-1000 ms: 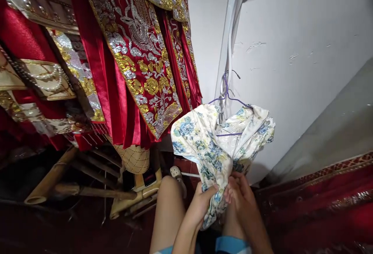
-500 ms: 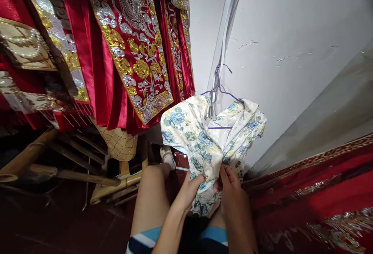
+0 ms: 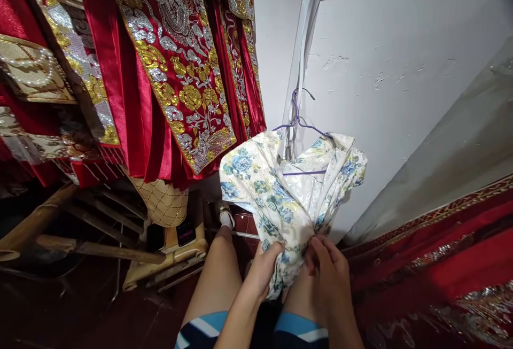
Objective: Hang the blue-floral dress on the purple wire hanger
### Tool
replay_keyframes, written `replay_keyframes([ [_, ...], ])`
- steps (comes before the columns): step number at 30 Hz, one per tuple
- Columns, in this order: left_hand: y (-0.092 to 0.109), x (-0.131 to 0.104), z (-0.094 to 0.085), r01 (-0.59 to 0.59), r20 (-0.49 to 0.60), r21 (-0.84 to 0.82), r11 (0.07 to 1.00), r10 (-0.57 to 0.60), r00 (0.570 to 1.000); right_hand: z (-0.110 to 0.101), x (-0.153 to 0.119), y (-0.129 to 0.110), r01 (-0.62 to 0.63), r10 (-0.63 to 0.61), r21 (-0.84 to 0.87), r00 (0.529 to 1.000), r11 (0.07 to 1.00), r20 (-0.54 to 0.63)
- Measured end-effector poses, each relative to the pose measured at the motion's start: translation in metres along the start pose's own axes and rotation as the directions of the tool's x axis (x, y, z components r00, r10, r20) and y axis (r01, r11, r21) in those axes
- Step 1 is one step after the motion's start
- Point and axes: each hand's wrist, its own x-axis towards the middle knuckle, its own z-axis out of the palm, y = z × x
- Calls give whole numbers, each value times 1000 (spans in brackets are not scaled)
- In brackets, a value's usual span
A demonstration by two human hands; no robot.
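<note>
While hanging on a purple hanger (image 3: 298, 124) against the white wall (image 3: 401, 44), the floral dress (image 3: 280, 188) is being pinched at its lower front by the left hand (image 3: 264, 269) and right hand (image 3: 328, 263).

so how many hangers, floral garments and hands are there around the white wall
purple wire hanger: 1
floral garment: 1
hands: 2, left hand and right hand, both gripping the garment's lower part
total: 4
</note>
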Motion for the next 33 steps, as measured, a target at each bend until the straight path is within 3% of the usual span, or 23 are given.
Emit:
replay_keyframes([
  [2, -4, 6, -9, -130, -148, 32, 991, 133, 980, -3, -2, 0, -70, 73, 84, 997, 994, -39],
  [3, -5, 9, -14, -227, -228, 83, 970, 241, 944, -3, -4, -1, -91, 96, 106, 994, 990, -48],
  [5, -4, 13, -27, -424, -344, 246, 872, 488, 802, 2, -6, -3, -113, 118, 112, 992, 987, -43],
  [6, -3, 13, -32, -495, -352, 343, 799, 597, 721, 6, -7, -4, -123, 126, 110, 992, 986, -27],
  [7, -1, 12, -36, -541, -310, 428, 724, 679, 665, 11, -8, -6, -128, 129, 111, 992, 986, -6],
  [8, 0, 10, -37, -570, -221, 487, 661, 725, 652, 16, -9, -7, -126, 124, 112, 992, 986, 23],
  [10, 0, 3, -34, -606, 32, 532, 592, 701, 713, 27, -13, -11, -105, 96, 102, 991, 989, 91],
  [12, -3, -4, -26, -603, 179, 514, 610, 611, 771, 35, -17, -15, -69, 59, 68, 987, 995, 148],
  [17, -13, -9, -9, -517, 84, 442, 733, 540, 837, 41, -24, -16, -32, 32, -1, 969, 999, 245],
  [22, -8, -4, -9, -575, 199, 483, 660, 557, 806, 38, -16, -15, -26, 32, -30, 975, 999, 221],
  [25, -6, -2, -13, -591, 237, 504, 630, 557, 796, 38, 5, -25, -57, 62, -35, 979, 998, 196],
  [29, -6, 3, -18, -617, 302, 566, 547, 560, 772, 43, 63, -64, -8, -3, 52, 978, 999, 209],
  [33, -1, 9, -19, -616, 410, 617, 490, 468, 783, 55, 119, -118, -11, -21, 135, 972, 991, 233],
])
